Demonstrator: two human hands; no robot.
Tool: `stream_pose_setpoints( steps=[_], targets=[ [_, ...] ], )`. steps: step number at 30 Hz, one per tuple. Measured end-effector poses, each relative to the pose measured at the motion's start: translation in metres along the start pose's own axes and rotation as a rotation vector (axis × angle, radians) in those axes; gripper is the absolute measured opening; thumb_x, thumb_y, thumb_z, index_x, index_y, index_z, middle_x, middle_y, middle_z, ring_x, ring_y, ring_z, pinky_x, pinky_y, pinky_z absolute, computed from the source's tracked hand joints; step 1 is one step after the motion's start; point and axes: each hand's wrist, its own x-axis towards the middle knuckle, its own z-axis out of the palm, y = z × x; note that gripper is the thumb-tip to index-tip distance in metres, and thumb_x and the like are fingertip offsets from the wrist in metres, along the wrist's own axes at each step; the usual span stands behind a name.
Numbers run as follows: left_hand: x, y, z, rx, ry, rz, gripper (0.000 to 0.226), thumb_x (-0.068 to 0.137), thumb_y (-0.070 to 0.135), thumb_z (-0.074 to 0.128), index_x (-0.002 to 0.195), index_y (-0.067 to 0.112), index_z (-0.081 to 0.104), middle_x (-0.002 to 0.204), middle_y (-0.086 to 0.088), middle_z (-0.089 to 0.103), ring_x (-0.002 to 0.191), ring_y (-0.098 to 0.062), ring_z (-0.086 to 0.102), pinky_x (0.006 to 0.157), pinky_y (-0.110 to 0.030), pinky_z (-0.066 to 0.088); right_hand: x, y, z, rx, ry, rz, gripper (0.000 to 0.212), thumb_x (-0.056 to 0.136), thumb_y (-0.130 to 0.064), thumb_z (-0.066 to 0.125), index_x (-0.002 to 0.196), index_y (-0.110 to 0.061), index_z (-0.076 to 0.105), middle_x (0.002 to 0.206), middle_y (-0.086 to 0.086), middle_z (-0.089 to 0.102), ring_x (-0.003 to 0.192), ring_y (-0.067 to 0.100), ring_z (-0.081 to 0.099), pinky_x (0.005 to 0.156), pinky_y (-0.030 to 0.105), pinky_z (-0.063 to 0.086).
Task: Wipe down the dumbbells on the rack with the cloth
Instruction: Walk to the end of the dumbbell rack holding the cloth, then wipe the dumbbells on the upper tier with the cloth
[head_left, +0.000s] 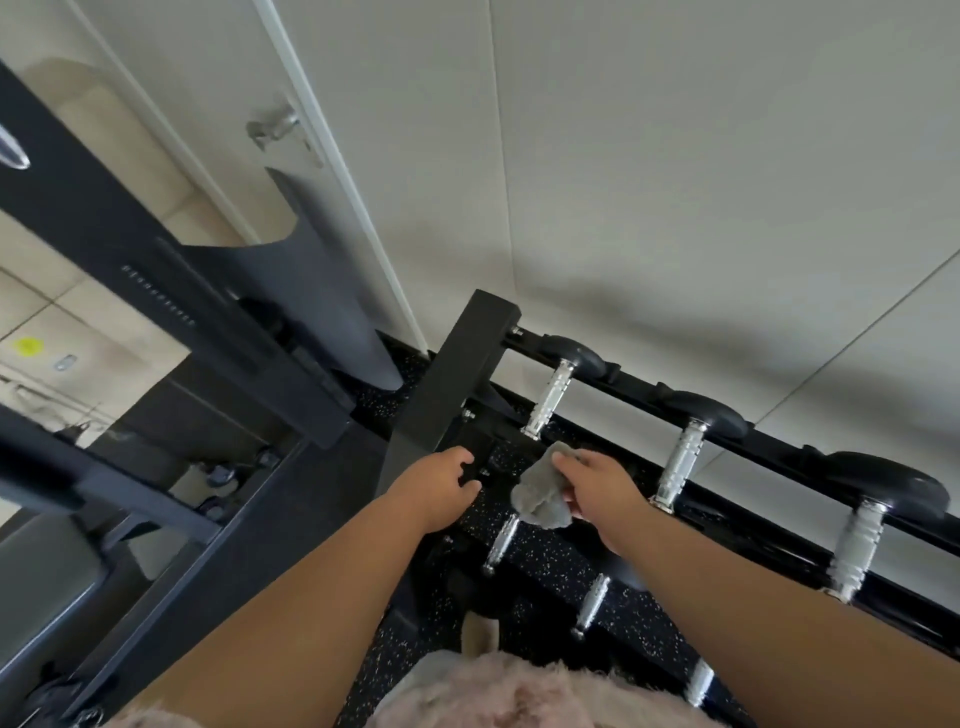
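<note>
A black dumbbell rack (810, 452) runs from the middle to the right edge along a white wall. Three dumbbells with black heads and ribbed silver handles lie on its upper tier: one at the left end (550, 397), a second (680, 462), a third (857, 545). More silver handles (501, 540) show on the lower tier. My right hand (602, 488) grips a crumpled grey cloth (540, 496) at the near end of the leftmost dumbbell. My left hand (439, 486) reaches to the black end of that dumbbell beside the rack's upright post (457, 374), fingers curled against it.
Left of the rack stands a dark grey weight machine frame (218, 364) with a padded seat at the lower left. The floor (550, 561) is black speckled rubber. A white door with a metal handle (275, 127) is behind the machine. Pink fluffy clothing fills the bottom edge.
</note>
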Motion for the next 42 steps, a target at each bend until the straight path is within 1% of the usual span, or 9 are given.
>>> stream_pose_setpoints(
  steps=[7,10,16,21,24,28,31,35,42],
  targets=[
    [0.058,0.010,-0.006,0.057,0.075,0.157,0.065,0.101,0.038,0.064,0.160,0.032,0.039,0.154,0.001,0.056,0.139,-0.023,0.053,0.113,-0.045,0.048,0.002,-0.024,0.011,0.147,-0.053,-0.005,0.017,0.103,-0.018,0.063,0.106,-0.003,0.070,0.086,0.012,0.069,0.075,0.017,0.067,0.085,0.038,0.060],
    [0.087,0.013,-0.016,0.097,0.023,0.273,0.060,0.103,0.030,0.061,0.159,0.036,0.040,0.151,0.002,0.058,0.134,-0.022,0.058,0.110,-0.038,0.049,0.004,-0.034,0.012,-0.011,-0.071,-0.026,0.017,0.099,-0.019,0.066,0.114,-0.012,0.072,0.102,0.014,0.076,0.084,0.018,0.066,0.085,0.035,0.058],
    [0.136,0.024,-0.063,0.084,-0.069,0.414,0.043,0.110,0.021,0.046,0.150,0.034,0.052,0.138,0.006,0.067,0.117,-0.017,0.068,0.098,-0.037,0.058,0.027,-0.059,0.035,-0.488,0.192,-0.078,0.018,0.097,-0.019,0.058,0.111,-0.021,0.070,0.097,-0.008,0.070,0.078,0.004,0.061,0.069,0.010,0.045],
    [0.161,0.002,-0.068,0.202,-0.205,0.513,0.025,0.108,0.034,0.052,0.129,0.035,0.065,0.116,0.009,0.073,0.099,-0.015,0.068,0.090,-0.042,0.059,0.054,-0.053,0.059,-0.650,0.298,-0.032,0.026,0.095,-0.028,0.061,0.118,-0.039,0.065,0.107,-0.010,0.066,0.094,0.013,0.065,0.082,0.029,0.058],
    [0.166,-0.010,-0.059,0.252,-0.275,0.573,0.023,0.104,0.039,0.059,0.127,0.034,0.066,0.114,0.009,0.071,0.101,-0.017,0.066,0.089,-0.039,0.057,0.056,-0.037,0.065,-0.907,0.388,-0.023,0.051,0.093,-0.053,0.063,0.141,-0.043,0.051,0.137,-0.003,0.043,0.129,0.020,0.043,0.101,0.038,0.052],
    [0.168,-0.013,-0.052,0.231,-0.272,0.644,0.027,0.101,0.041,0.066,0.127,0.034,0.066,0.114,0.011,0.069,0.102,-0.016,0.066,0.088,-0.037,0.055,0.055,-0.017,0.078,-0.845,0.332,0.033,0.071,0.094,-0.062,0.058,0.154,-0.043,0.026,0.160,-0.001,0.020,0.146,0.028,0.027,0.110,0.046,0.045],
    [0.171,-0.011,-0.050,0.230,-0.267,0.668,0.028,0.101,0.041,0.066,0.128,0.035,0.067,0.115,0.012,0.067,0.102,-0.014,0.065,0.089,-0.039,0.056,0.062,-0.006,0.085,-0.800,0.372,0.012,0.058,0.097,-0.057,0.057,0.147,-0.033,0.038,0.142,0.000,0.043,0.132,0.024,0.042,0.106,0.041,0.047],
    [0.175,-0.007,-0.051,0.275,-0.270,0.691,0.033,0.101,0.044,0.066,0.133,0.034,0.066,0.119,0.011,0.068,0.108,-0.016,0.065,0.092,-0.042,0.057,0.060,0.006,0.083,-0.719,0.503,-0.046,0.039,0.094,-0.050,0.065,0.127,-0.032,0.054,0.125,-0.009,0.051,0.121,0.016,0.047,0.096,0.039,0.052],
    [0.172,0.006,-0.055,0.345,-0.271,0.707,0.031,0.102,0.050,0.062,0.130,0.039,0.068,0.113,0.011,0.072,0.103,-0.015,0.067,0.085,-0.041,0.059,0.048,0.022,0.084,-0.447,0.613,-0.051,0.035,0.096,-0.040,0.068,0.130,-0.039,0.060,0.133,-0.019,0.053,0.107,0.008,0.057,0.091,0.026,0.051]
  ],
)
